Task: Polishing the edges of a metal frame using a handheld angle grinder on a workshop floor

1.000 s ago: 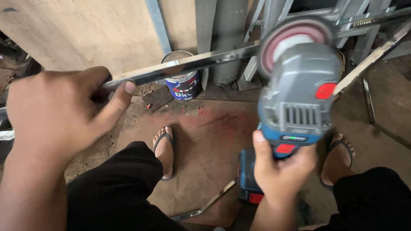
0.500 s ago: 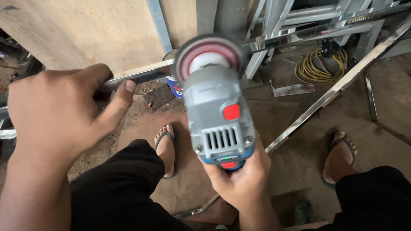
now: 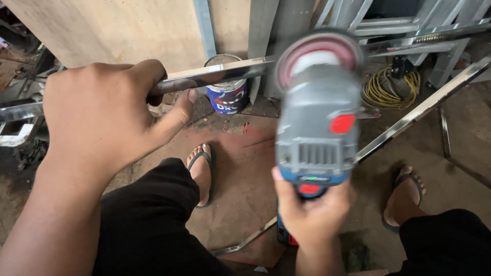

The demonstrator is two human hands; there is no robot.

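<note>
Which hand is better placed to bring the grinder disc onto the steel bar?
Right. The right hand holds the grinder, disc beside the bar; the left hand is clamped around the bar.

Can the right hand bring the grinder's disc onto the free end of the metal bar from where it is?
Probably yes. The right hand holds the grinder with its disc right beside the metal bar end, nothing between them; the left hand grips the bar farther back.

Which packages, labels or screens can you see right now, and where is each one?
Paint can: on the floor behind the metal bar, round, blue and white label with a red band.
Grinder in the right hand: grey body, red patch, small dark label.
No screens.
</note>
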